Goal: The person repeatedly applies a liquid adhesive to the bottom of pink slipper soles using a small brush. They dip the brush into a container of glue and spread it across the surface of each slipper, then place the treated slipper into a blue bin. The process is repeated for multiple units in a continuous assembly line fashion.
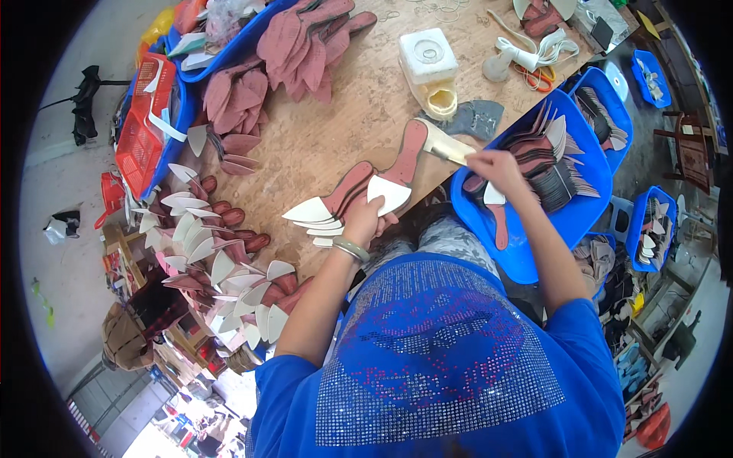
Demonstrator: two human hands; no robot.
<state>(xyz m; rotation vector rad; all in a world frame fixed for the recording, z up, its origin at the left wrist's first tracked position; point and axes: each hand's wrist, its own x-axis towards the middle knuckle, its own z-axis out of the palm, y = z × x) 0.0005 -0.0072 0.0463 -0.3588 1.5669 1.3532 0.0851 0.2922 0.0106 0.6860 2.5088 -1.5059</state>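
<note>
Reddish-brown insole, flat, matte, rounded ends, lies on wooden table, long axis running from left hand up-right toward brush. Left fingers press white wedge piece. Right hand clenched on brush handle. Blue bin just beside.

Shoe workshop: insole stacks, blue parts bins, wooden workbench.

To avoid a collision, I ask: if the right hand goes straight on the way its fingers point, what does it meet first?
Probably the dark red insole-shaped piece on the wooden table: the right hand points a flat brush-like tool at it, though the height above it is unclear.
</note>
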